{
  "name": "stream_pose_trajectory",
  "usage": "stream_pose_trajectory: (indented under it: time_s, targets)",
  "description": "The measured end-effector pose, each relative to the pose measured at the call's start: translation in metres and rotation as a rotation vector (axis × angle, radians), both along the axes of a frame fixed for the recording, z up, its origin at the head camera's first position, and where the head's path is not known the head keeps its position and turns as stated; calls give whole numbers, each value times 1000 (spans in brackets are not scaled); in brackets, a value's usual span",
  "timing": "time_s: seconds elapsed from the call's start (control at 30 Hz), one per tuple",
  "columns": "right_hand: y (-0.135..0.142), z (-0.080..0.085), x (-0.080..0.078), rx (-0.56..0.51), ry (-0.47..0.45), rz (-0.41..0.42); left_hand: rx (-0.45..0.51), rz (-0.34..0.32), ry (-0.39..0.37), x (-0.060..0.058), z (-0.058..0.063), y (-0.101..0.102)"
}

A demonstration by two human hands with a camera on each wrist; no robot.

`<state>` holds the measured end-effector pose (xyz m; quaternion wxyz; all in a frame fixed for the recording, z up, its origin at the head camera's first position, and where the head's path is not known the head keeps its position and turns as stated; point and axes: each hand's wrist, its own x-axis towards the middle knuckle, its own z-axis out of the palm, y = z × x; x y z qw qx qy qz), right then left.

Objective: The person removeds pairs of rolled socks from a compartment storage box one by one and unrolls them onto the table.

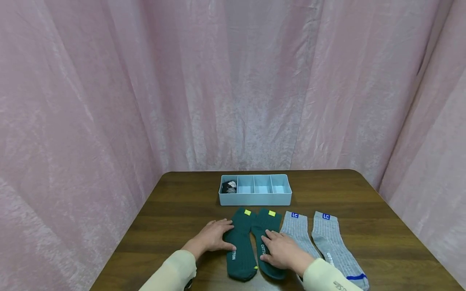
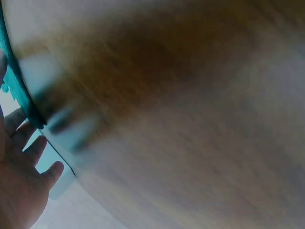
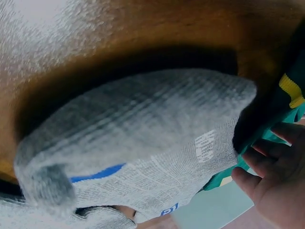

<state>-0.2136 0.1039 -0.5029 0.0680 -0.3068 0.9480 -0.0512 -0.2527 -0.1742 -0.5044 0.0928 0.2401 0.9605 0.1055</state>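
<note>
Two dark green socks lie side by side on the table, each with a yellow tag at its cuff. My left hand [image 1: 214, 237] touches the outer edge of the left green sock [image 1: 241, 246], fingers spread. On the right green sock [image 1: 267, 226] rests my right hand [image 1: 282, 248], its fingers extended across the fabric. Just right of it lies a grey ribbed sock [image 1: 296, 228] with a blue label, partly covered by the right forearm. A second grey sock [image 1: 336, 242] is beside it. In the right wrist view, the nearer grey sock [image 3: 143, 124] fills the middle.
Behind the socks stands a light blue box [image 1: 255, 199] with several compartments in a row. Its leftmost compartment holds a dark patterned bundle [image 1: 229, 187]. The wooden table [image 1: 156, 238] has rounded far corners, and pink curtains [image 1: 255, 89] hang around it.
</note>
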Motion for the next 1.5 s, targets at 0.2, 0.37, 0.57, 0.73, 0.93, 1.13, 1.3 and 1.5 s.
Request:
stream_pose_trajectory:
  time_s: [0.2, 0.37, 0.57, 0.73, 0.93, 1.13, 1.3, 1.5]
  targets:
    - [-1, 1, -1, -12, -16, -6, -5, 9, 3, -3, 0, -4]
    - [1, 3, -1, -45, -19, 12, 12, 13, -12, -3, -1, -5]
    - [7, 5, -3, -172, 26, 60, 53, 33, -22, -5, -2, -6]
    - [12, 7, -11, -280, 72, 50, 111, 82, 4, -8, 1, -8]
    - [18, 16, -24, -351, 45, -49, 153, 102, 9, -13, 6, -10]
    - [28, 23, -47, -358, 78, -144, 208, 157, 90, -20, 12, -10]
    - [45, 25, -65, -402, 111, -234, 312, 206, 149, -31, 20, -5]
    - [66, 24, -82, -461, 90, -334, 392, 246, 172, -41, 25, -3]
